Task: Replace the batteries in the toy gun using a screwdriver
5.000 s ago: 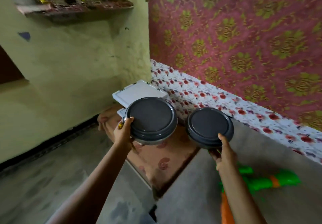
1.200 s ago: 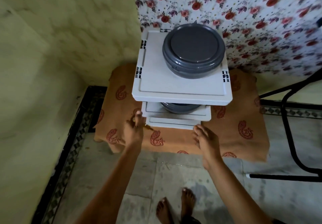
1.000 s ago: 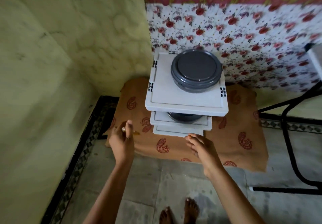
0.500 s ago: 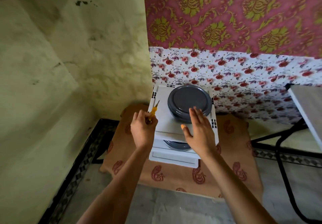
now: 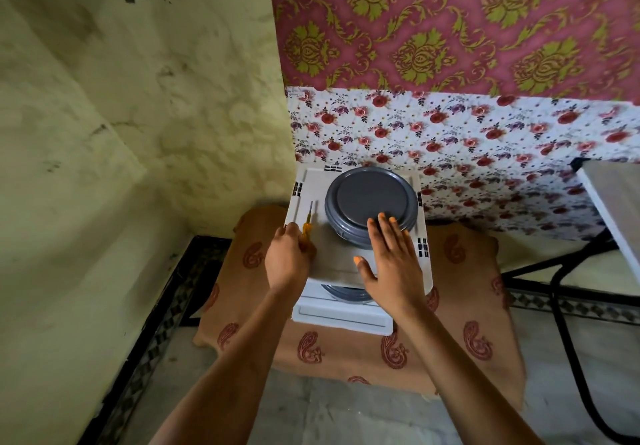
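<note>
two hands over a white rack

the left hand point(image 5: 289, 257) curls round the yellow handle of a screwdriver point(image 5: 307, 226), its shaft pointing away over the top of a white plastic rack point(image 5: 332, 250). the right hand point(image 5: 393, 261) lies flat, fingers straight, tips at the near rim of a grey lidded container point(image 5: 370, 198) on that top; a floral wall covering point(image 5: 485, 139) is behind

A white plastic shelf rack point(image 5: 313, 181) stands on a low stand draped in an orange paisley cloth point(image 5: 460, 306), which sits on the pale tiled floor point(image 5: 311, 410) in a wall corner. On the rack's top shelf, a round gray lidded container point(image 5: 370, 198) sits toward the back right. A yellow-handled screwdriver point(image 5: 308, 222) lies along the left edge, its handle in the left hand point(image 5: 287, 261). The shelf just below holds a second gray container point(image 5: 346, 294), mostly hidden.
</note>
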Tool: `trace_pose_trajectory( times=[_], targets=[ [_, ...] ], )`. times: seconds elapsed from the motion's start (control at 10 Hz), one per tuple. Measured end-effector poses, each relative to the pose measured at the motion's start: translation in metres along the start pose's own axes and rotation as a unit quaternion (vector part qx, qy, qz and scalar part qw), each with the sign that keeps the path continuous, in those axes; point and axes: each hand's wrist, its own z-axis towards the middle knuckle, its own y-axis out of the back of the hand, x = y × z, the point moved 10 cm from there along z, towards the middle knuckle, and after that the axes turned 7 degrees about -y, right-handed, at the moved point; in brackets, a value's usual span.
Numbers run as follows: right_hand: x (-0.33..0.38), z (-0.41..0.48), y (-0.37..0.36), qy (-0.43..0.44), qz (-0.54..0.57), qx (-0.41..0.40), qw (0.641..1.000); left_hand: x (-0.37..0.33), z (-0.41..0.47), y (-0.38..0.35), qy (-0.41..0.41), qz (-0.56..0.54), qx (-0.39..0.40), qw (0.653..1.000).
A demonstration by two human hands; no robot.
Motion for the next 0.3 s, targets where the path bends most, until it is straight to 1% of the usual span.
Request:
trace_pose_trajectory(
  times=[0.2,0.3],
  targets=[
    [0.000,0.000,0.006,0.009,0.056,0.014,0.998,-0.002,0.003,0.003,-0.002,0.013,0.035,0.999],
    [-0.007,-0.013,0.015,-0.018,0.110,0.013,0.994,0.001,-0.005,0.011,-0.008,0.001,0.027,1.000]
  ],
)
